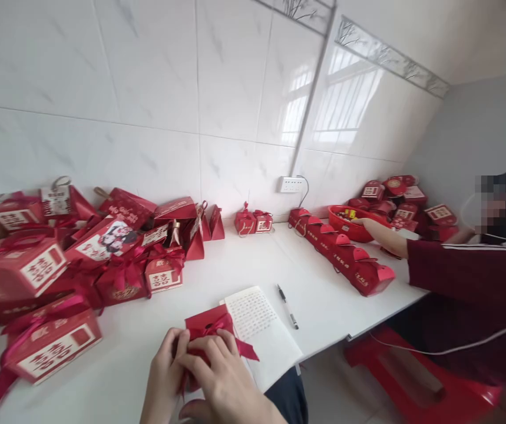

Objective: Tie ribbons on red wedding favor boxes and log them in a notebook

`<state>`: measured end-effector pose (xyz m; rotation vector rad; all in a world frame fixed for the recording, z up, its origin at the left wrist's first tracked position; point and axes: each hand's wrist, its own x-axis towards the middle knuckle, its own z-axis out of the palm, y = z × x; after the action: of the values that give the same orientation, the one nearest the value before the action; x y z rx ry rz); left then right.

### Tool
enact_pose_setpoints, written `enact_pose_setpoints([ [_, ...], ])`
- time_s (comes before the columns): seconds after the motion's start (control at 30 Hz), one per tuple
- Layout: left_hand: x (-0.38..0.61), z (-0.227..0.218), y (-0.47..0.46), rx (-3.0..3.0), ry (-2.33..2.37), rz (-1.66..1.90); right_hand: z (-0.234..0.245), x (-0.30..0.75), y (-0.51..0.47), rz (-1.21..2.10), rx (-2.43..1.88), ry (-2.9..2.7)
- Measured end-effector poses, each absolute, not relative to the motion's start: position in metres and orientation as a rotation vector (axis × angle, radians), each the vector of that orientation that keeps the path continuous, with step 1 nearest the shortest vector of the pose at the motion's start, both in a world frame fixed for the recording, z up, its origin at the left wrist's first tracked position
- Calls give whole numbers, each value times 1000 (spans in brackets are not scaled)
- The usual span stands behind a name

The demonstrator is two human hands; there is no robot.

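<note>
Left grip [168,357] and right grip [222,370] hold red box [200,321]; ribboned carton [53,344] reads "囍".

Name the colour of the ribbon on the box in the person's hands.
The ribbon is deep pinkish red, best seen in the head view.

A single view is taken from the wearer's head, directed forward and down over the bench [244,262]. The left hand [168,359] and right hand [220,368] are seen close, from above and behind, at the lower middle. Farther off, the wall [146,76] is faced. A wide span is covered, from boxes [18,268] at left to a co-worker [469,280] at right.
</note>
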<state>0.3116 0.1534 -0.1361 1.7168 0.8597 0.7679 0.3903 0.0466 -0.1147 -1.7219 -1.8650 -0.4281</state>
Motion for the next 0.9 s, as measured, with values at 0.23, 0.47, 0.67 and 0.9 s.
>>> enact_pose_setpoints([
  [0.23, 313, -129, 148, 1813, 892, 822, -129, 392, 41, -395, -1583, -1644],
  [0.47, 309, -129, 147, 1765, 936, 812, -125, 397, 24, -299, -1373, -1617],
  [0.67, 310, -107, 149, 2237, 652, 923, -123, 397, 23, -281, -1380, -1626],
  [0.9, 316, -106, 154, 2192, 566, 615, -123, 397, 23, -277, -1369, -1629],
])
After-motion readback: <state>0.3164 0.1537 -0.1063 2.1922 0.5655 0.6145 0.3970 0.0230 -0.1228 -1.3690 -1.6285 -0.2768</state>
